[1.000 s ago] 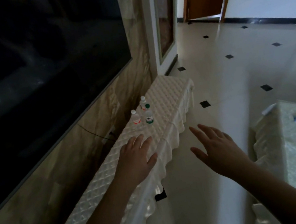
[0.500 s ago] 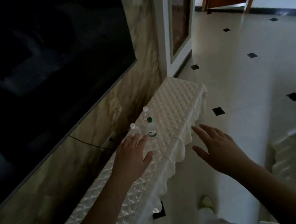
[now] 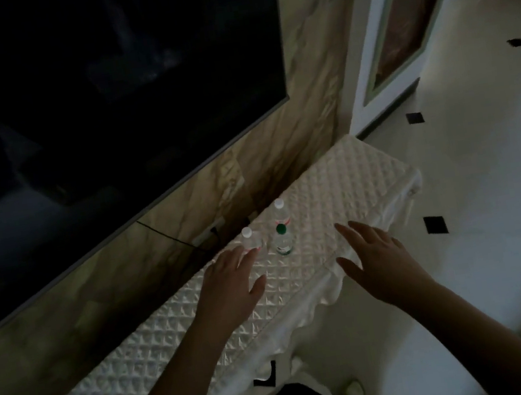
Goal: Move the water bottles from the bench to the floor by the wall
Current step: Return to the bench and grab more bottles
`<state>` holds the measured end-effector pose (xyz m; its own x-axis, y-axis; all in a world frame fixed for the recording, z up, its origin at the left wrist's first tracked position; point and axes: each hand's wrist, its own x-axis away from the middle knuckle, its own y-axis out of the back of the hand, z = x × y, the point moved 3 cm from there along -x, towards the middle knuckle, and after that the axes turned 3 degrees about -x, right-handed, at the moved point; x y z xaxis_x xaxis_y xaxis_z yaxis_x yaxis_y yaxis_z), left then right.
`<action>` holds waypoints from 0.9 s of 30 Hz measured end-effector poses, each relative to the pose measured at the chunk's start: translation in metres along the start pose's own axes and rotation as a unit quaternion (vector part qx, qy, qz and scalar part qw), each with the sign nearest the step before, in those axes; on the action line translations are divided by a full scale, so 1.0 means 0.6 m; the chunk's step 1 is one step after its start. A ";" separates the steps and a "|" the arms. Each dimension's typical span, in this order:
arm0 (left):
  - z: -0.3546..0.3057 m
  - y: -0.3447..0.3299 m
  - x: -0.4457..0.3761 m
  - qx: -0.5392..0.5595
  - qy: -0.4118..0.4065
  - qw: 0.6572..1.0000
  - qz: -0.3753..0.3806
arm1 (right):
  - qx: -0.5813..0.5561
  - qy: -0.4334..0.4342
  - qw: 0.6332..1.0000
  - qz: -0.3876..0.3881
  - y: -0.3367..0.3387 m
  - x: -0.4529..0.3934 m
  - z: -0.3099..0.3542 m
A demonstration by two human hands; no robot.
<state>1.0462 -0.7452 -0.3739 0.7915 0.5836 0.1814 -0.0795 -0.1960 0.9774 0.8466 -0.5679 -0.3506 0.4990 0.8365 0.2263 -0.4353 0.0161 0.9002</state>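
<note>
fingers point(image 3: 244, 257) of left hand point(image 3: 232, 286) and right hand point(image 3: 380, 260) spread, holding nothing; a hasty sweep could topple the close-set bottles point(image 3: 281, 238) on the bench point(image 3: 351, 183).

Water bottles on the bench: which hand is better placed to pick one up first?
Probably the left. The left hand is open with its fingertips right at the near white-capped bottle. The right hand, also open, hovers over the bench front edge, farther from the green-capped bottle.
</note>
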 end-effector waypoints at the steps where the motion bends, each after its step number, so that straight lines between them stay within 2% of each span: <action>1: 0.010 -0.004 -0.008 0.004 0.011 1.000 0.001 | 0.006 0.011 1.000 0.009 -0.002 -0.020 0.003; 11: 0.101 -0.042 -0.119 0.054 0.077 0.995 0.014 | 0.066 0.076 0.992 0.071 -0.002 -0.212 0.042; 20: 0.098 -0.045 -0.229 0.070 0.058 0.996 0.020 | 0.061 0.076 0.989 0.110 -0.022 -0.310 0.025; 27: 0.088 -0.093 -0.296 0.068 0.091 0.993 0.045 | 0.066 0.140 0.975 0.162 -0.050 -0.398 -0.009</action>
<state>0.9419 -0.8795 -0.4663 0.6618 0.6890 0.2956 -0.0526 -0.3506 0.9351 0.7366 -0.7650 -0.4337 0.1196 0.9026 0.4135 -0.4262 -0.3295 0.8425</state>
